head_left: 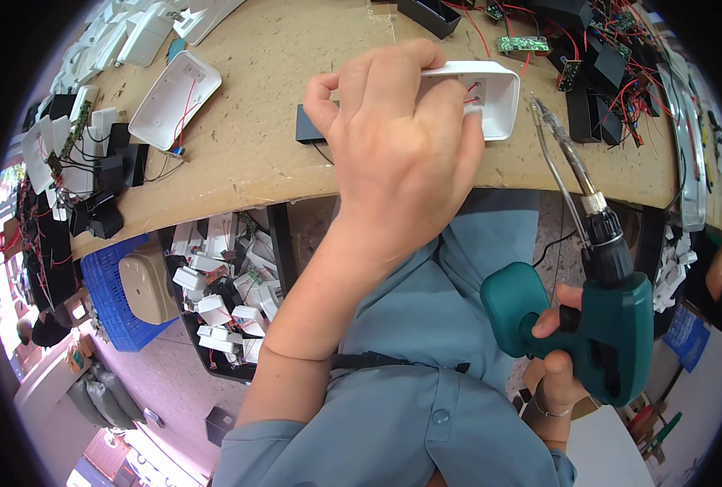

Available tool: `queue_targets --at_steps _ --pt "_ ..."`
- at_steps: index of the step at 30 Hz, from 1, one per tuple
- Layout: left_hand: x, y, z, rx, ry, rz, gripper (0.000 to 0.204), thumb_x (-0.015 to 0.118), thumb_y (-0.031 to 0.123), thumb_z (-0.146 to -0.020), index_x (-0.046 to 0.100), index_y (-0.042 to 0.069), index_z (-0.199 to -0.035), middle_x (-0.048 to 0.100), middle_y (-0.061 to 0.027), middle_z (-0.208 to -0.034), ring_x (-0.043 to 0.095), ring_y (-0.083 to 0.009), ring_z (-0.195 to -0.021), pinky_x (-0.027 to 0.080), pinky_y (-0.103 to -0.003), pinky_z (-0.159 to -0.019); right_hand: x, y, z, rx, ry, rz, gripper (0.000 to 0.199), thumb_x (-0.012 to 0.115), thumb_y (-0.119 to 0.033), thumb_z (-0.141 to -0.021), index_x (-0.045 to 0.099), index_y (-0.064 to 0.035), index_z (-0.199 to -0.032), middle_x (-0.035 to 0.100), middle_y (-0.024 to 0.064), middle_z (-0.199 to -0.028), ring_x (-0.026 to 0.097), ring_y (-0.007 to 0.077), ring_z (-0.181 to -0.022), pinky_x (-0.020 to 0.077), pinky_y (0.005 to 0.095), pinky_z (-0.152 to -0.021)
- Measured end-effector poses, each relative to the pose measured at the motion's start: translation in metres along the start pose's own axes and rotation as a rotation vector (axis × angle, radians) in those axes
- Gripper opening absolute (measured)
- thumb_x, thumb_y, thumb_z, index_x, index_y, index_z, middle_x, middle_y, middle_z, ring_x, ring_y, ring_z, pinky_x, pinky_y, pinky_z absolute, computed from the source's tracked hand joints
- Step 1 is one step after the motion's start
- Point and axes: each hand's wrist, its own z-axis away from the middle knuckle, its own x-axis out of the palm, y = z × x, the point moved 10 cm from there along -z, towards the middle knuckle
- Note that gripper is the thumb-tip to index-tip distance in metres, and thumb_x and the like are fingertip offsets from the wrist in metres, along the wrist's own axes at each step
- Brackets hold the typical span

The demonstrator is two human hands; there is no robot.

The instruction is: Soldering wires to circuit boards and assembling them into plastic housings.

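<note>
My left hand [401, 150] is closed over a white plastic housing [503, 93] at the table's front, its open side facing up. Short red wires [472, 96] show inside; my fingers hide the rest of the housing. At the right, the fingers of my right hand [557, 373] wrap round the handle of a green soldering gun [635, 325]. The gun's metal tip and thin feed tube point up and left, a little right of the housing and apart from it. A dark grey box [307, 126] lies partly hidden beside my left wrist.
Another white housing [154, 118] with red wires lies on the brown table [251, 122] at the left. Circuit boards, black boxes and wires crowd the far right, including a green board [523, 44]. Below the table are a bin of white parts [215, 312] and a blue basket [105, 284].
</note>
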Motion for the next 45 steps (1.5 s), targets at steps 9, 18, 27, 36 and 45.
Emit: queue_targets --at_steps 9,18,27,36,45 --pt "0.006 -0.009 0.004 0.028 -0.349 0.192 0.063 0.071 0.013 -0.059 0.046 0.008 -0.117 0.042 -0.0221 -0.114 0.044 -0.038 -0.102 0.038 -0.043 -0.087 -0.007 -0.009 -0.001 -0.145 0.026 -0.065 0.062 0.064 -0.032 -0.077 0.038 0.0085 -0.116 0.052 0.0188 -0.105 0.052 0.0141 -0.067 0.0428 0.0229 -0.055" --pt "-0.067 -0.056 -0.017 -0.125 -0.047 0.339 0.056 0.066 0.009 -0.066 0.043 0.0 -0.116 0.048 -0.0173 -0.105 0.051 -0.0267 -0.093 0.045 -0.032 -0.074 -0.008 -0.012 0.0 -0.247 -0.051 -0.08 0.06 0.059 -0.028 -0.081 0.031 0.0087 -0.121 0.049 0.0208 -0.11 0.051 0.014 -0.068 0.0426 0.022 -0.057" --pt "-0.2 -0.19 -0.016 -0.506 0.322 -0.015 0.054 0.066 0.022 -0.072 0.045 -0.002 -0.115 0.049 -0.0143 -0.102 0.052 -0.0165 -0.084 0.044 -0.026 -0.07 -0.008 -0.006 -0.007 -0.236 -0.089 -0.17 0.059 0.058 -0.026 -0.081 0.031 0.0082 -0.122 0.05 0.0209 -0.11 0.051 0.0136 -0.068 0.0435 0.0226 -0.058" --pt "-0.169 -0.193 -0.006 -0.185 0.296 -0.566 0.034 0.06 0.019 -0.075 0.056 0.002 -0.104 0.05 -0.0152 -0.106 0.042 -0.0301 -0.101 0.03 -0.038 -0.086 -0.007 -0.004 -0.007 -0.213 -0.073 -0.17 0.059 0.057 -0.027 -0.082 0.031 0.0086 -0.122 0.049 0.021 -0.109 0.051 0.0136 -0.068 0.0435 0.0236 -0.058" --pt "-0.111 -0.166 -0.036 -0.06 -0.067 -0.389 0.025 0.06 0.021 -0.075 0.061 0.005 -0.094 0.059 -0.0104 -0.094 0.055 -0.0277 -0.086 0.041 -0.036 -0.073 -0.008 -0.001 -0.009 -0.215 -0.071 -0.162 0.061 0.058 -0.027 -0.081 0.031 0.0081 -0.123 0.05 0.0209 -0.108 0.051 0.0135 -0.067 0.0435 0.024 -0.057"
